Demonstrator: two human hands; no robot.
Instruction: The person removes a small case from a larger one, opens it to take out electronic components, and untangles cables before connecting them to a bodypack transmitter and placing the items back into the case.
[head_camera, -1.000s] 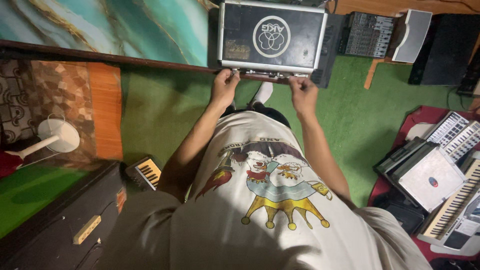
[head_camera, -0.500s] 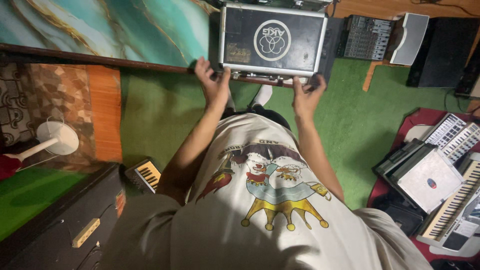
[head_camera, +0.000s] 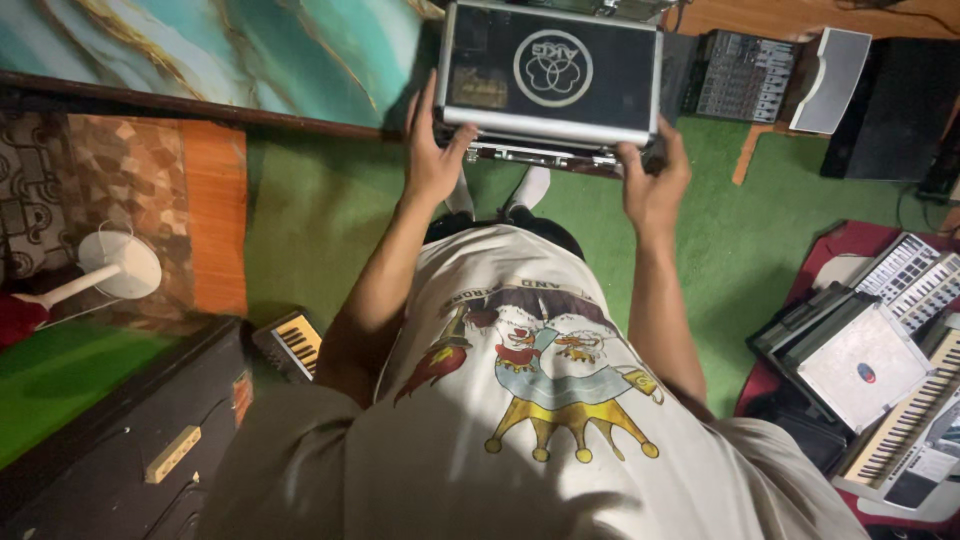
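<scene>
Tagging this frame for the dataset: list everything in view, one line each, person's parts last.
hard case: 1, black with silver edges and a round white emblem, top centre, lid shut
audio mixer: 1, grey-black, right of the case
speaker: 1, white-fronted, top right
carpet: 1, green, floor
painting: 1, teal and gold, top left
fan: 1, white, left on patterned rug
small keyboard: 1, black with orange-lit keys, lower left
cabinet: 1, black, bottom left
keyboards: several, white and grey, stacked at right
T-shirt: 1, off-white with crown print, centre
left hand: on the case's left front corner
right hand: on the case's right front corner
</scene>
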